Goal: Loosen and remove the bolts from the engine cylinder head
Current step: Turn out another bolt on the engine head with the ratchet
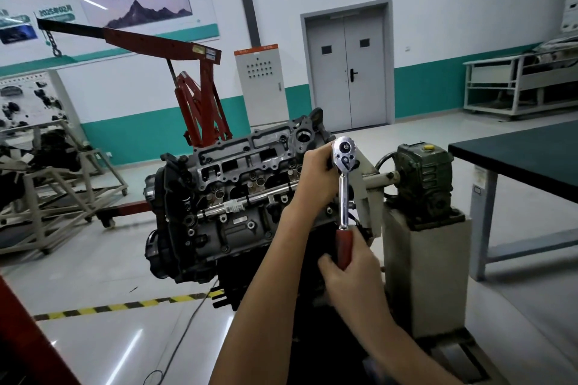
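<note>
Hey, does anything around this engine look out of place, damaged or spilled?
Nothing stands out. The engine sits tilted on its stand, apparently on purpose. The right hand grips the ratchet by its red handle; the left hand steadies its head. No spills show on the floor.

A single head-worn wide-angle view looks forward and slightly down, close above the engine cylinder head (250,162), with the double door (347,69) far behind it.
</note>
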